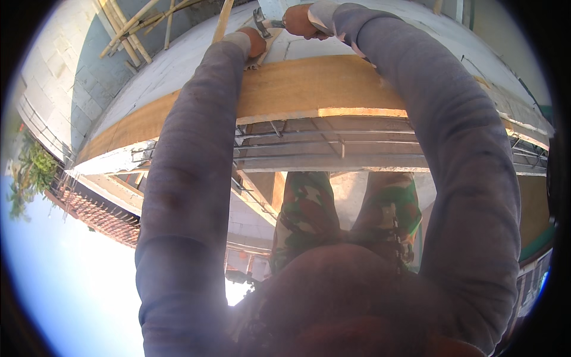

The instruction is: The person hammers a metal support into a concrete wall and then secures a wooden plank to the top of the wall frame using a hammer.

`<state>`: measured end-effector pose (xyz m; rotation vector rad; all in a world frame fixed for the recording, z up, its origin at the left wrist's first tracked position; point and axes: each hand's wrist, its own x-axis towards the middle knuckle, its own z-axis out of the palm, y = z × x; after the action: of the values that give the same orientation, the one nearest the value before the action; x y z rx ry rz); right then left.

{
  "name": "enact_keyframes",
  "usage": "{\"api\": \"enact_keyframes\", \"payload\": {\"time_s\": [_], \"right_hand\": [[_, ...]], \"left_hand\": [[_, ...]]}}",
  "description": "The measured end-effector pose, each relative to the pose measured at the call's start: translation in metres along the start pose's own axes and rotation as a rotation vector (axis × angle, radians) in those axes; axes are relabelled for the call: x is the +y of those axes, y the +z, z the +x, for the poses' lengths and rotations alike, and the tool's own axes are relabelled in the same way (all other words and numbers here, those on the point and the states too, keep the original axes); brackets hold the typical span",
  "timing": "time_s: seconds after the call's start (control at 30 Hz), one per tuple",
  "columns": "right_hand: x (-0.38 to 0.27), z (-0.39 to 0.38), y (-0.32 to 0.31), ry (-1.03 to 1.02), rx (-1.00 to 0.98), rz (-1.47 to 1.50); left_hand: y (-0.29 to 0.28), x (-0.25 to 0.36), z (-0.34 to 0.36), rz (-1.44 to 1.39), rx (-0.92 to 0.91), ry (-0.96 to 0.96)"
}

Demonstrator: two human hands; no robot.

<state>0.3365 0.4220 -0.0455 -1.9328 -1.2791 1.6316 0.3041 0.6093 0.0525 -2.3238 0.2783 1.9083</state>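
Note:
At the top of the view, my right hand (302,22) is closed round the handle of a claw hammer (262,24). The hammer's metal head is right beside my left hand (256,41). My left hand is curled, low against a narrow strip of wood (270,49); whatever its fingers hold is hidden. Just below both hands runs a wide wooden board (315,83), set along the edge of a white block wall (351,46). Both arms reach over the board in long grey sleeves.
Several steel reinforcing bars (333,143) run below the board. Bamboo poles (126,33) lean at the upper left, by a pale block wall (50,65). Another wooden upright (222,21) rises behind my left hand. A tiled roof (98,211) and green plants (35,169) appear at the left.

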Motion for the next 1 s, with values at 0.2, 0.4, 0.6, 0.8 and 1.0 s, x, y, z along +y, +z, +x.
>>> {"api": "enact_keyframes", "payload": {"time_s": [0.2,0.4,0.6,0.8,1.0], "right_hand": [[-0.025,-0.048,-0.028,0.336,0.052,0.544],[-0.038,-0.057,-0.031,0.386,0.061,0.583],[-0.052,-0.065,-0.040,0.406,0.057,0.592],[-0.075,-0.091,-0.051,0.463,0.069,0.700],[-0.045,-0.072,-0.033,0.501,0.081,0.838]], "left_hand": [[-0.009,0.006,-0.008,0.241,-0.058,0.159],[-0.025,0.019,-0.025,0.011,-0.033,0.050],[-0.015,0.016,-0.018,-0.101,0.014,-0.027],[-0.032,0.007,-0.043,-0.114,0.285,0.010],[-0.038,-0.017,-0.018,0.264,0.200,0.148]]}}
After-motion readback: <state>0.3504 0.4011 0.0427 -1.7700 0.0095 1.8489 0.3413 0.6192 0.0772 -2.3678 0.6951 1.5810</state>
